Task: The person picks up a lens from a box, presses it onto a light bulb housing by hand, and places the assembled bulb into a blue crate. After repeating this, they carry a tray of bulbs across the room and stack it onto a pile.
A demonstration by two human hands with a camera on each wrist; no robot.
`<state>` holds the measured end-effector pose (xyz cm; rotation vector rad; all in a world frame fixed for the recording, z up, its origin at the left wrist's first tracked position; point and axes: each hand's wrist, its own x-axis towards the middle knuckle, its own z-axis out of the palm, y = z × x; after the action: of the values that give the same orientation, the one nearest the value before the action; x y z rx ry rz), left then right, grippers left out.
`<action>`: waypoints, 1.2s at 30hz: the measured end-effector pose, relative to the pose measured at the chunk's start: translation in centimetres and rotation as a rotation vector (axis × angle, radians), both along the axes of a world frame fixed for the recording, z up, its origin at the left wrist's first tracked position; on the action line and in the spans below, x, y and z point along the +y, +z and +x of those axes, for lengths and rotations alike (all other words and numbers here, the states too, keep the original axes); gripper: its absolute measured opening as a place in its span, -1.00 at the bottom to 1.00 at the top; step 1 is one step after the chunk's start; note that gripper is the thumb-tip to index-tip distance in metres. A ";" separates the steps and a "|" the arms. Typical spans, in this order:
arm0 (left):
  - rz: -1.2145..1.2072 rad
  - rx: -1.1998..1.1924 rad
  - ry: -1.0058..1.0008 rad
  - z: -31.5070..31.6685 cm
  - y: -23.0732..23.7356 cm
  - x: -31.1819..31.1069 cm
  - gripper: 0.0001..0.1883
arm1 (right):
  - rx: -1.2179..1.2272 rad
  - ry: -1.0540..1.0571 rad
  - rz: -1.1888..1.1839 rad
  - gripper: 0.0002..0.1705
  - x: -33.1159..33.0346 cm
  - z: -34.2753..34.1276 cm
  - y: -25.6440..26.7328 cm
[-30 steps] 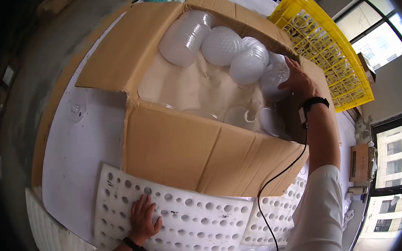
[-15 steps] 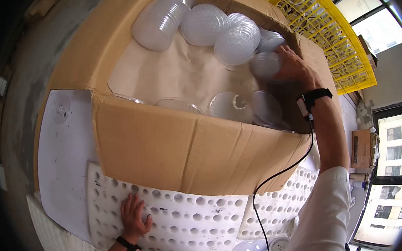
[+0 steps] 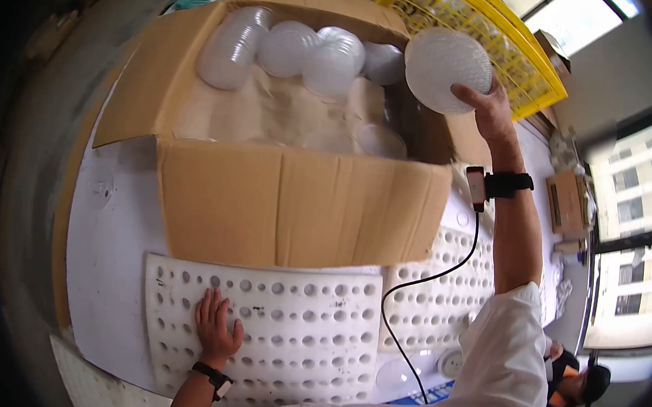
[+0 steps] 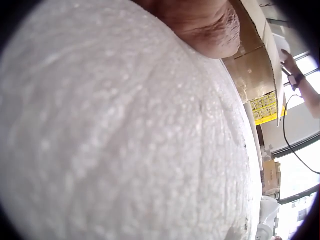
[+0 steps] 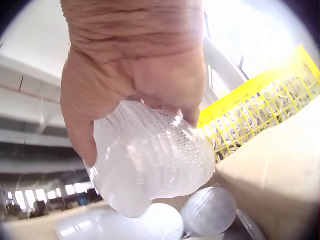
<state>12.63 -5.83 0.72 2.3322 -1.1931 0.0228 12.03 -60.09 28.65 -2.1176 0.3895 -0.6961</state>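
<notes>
My right hand (image 3: 492,113) grips a stack of nested, textured clear plastic domes (image 3: 443,69), raised over the right end of an open cardboard box (image 3: 295,209). In the right wrist view, the thumb and fingers curl round the stack (image 5: 150,160). More dome stacks (image 3: 334,64) lie along the box's far wall on brown paper (image 3: 272,113). Smooth clear plastic pieces (image 3: 382,141) lean by its near wall, partly hidden. On a white foam board with rows of holes (image 3: 309,342), my left hand (image 3: 217,333) rests with fingers extended.
A yellow plastic crate (image 3: 528,70) stands behind the box on the right. Beside the first board lies another holed foam board (image 3: 445,287). A black cable (image 3: 411,283) hangs from my right wrist. One clear dome (image 3: 100,188) sits at the table's left; another person (image 3: 574,383) is at lower right.
My right hand has lifted the stack of domes out of the box's right corner and up over its edge. The left hand stays on the foam board, while the head view has shifted.
</notes>
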 end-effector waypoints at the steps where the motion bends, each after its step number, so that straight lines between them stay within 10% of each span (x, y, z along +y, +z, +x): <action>1: 0.005 -0.013 0.007 -0.1 0.1 0.2 -0.52 | -0.091 0.049 0.148 -0.24 1.3 -3.1 0.4; 11: -0.215 0.054 -0.047 -1.5 -0.6 -1.0 -0.59 | -0.155 -0.413 0.986 -0.15 25.6 -40.8 -7.7; 18: 0.156 1.590 -0.500 -21.6 5.0 -11.1 -0.40 | -0.157 -0.493 1.281 -0.30 30.5 -49.2 -18.0; 27: 0.421 1.326 -0.251 -31.3 4.6 -17.2 -0.02 | -0.108 -0.355 1.465 -0.30 30.9 -49.8 -22.5; 36: 0.271 1.140 -0.205 -33.2 2.7 -16.8 -0.03 | 0.442 -0.364 0.978 0.01 31.0 -50.4 -21.6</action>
<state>-20.55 -22.65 3.39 1.8405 -0.8062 -1.3946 -38.38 -29.13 7.04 -1.2366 1.1163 -0.1326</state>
